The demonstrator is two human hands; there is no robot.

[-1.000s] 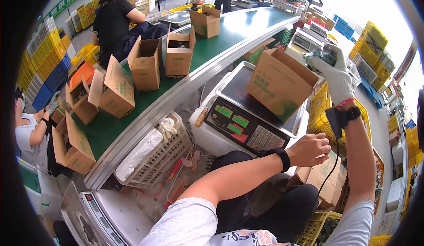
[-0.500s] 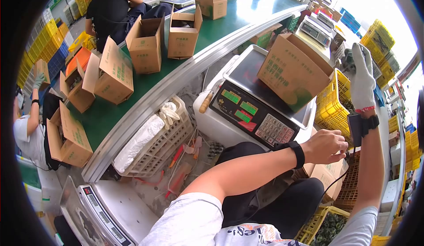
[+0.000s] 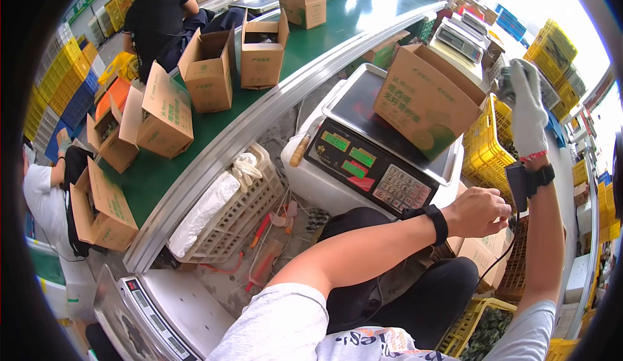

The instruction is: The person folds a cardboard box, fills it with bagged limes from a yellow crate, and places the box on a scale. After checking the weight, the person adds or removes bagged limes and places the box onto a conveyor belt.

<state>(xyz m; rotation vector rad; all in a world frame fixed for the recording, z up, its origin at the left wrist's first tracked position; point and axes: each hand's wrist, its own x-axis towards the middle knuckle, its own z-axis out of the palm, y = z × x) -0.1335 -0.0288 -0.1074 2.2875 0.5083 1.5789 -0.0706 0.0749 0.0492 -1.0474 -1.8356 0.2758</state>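
Note:
My left hand (image 3: 477,212) is bare and curled, with a black band on the wrist, in front of the scale's keypad; what its fingers hold, if anything, is hidden. My right hand (image 3: 529,108), in a white glove, is raised at the right above the yellow crate (image 3: 487,150). Dark green items show beside its fingers, but their contact with the glove is unclear. An open cardboard box (image 3: 422,105) rests tilted on the plate of the black scale (image 3: 354,163), whose green displays are lit.
Several open cardboard boxes (image 3: 207,82) stand on the green conveyor (image 3: 227,124). A white basket (image 3: 250,199) holds a white bundle and gloves. Another scale (image 3: 152,319) is at lower left. A yellow crate of green produce (image 3: 487,332) sits at lower right. Two co-workers are beyond the conveyor.
The view has shifted slightly. At the far left, the co-worker has moved, and the box by that person's gloved hand no longer shows. My hands keep nearly the same pose.

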